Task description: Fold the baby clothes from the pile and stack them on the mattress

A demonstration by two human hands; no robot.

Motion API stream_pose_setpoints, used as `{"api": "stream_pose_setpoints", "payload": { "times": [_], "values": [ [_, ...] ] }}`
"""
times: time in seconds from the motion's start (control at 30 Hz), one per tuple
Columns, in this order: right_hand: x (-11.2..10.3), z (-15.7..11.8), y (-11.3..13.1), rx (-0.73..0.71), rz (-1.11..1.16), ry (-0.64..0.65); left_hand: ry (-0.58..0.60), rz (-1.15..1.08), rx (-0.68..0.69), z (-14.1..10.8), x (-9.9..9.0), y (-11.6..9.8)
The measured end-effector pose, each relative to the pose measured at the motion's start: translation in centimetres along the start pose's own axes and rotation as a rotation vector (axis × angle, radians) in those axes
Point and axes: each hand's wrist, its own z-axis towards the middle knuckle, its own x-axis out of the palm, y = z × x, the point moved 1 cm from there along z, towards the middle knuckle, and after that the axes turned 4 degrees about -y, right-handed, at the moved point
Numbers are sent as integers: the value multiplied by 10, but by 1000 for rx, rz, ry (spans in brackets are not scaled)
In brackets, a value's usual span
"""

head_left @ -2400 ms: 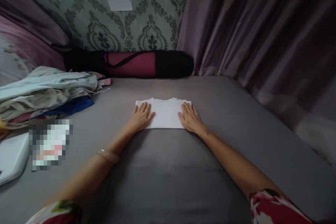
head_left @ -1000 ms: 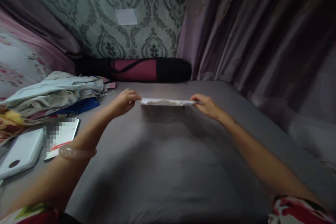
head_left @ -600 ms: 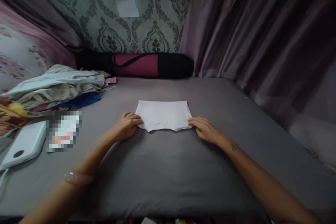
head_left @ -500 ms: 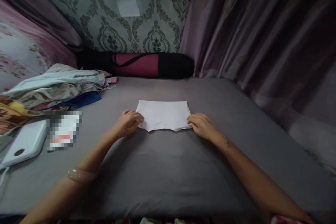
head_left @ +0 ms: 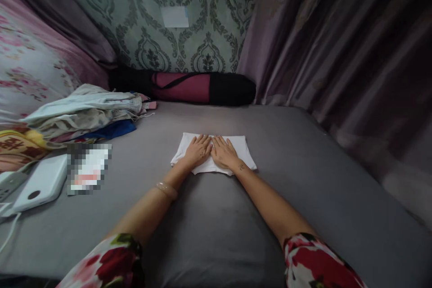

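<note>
A white piece of cloth [head_left: 243, 150], perhaps a small garment, lies spread on the grey sheet [head_left: 216, 216]. Its near edge is uneven, and its lower corners flare out to both sides. My left hand [head_left: 198, 149] rests flat on the middle of the cloth, fingers stretched forward. Right beside it, my right hand [head_left: 223, 150] also lies flat on the cloth with fingers extended. The hands nearly touch along their inner sides and cover the cloth's centre. Neither hand grips anything.
To the left lies a heap of clothes [head_left: 87, 110]. Nearer are a white power bank [head_left: 42, 184] with a cable and a blurred-out item [head_left: 89, 168]. A long black and maroon bag [head_left: 184, 87] lies along the wall. Purple curtains [head_left: 313, 45] hang at the right.
Both hands have let go of the cloth's side edges and moved inward to its middle, where they now lie flat. The view has shifted slightly.
</note>
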Motion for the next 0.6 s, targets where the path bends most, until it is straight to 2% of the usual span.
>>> {"api": "stream_pose_setpoints", "payload": {
  "times": [0.2,0.4,0.6],
  "values": [
    [-3,1,-6,-10,26,40,67,-7,-1,1,-6,3],
    [-6,-10,-25,33,-3,-19,-46,24,-53,-5,-5,12],
    [-3,-13,-32,49,29,-15,7,6,-56,-6,-6,16]
  ]
}}
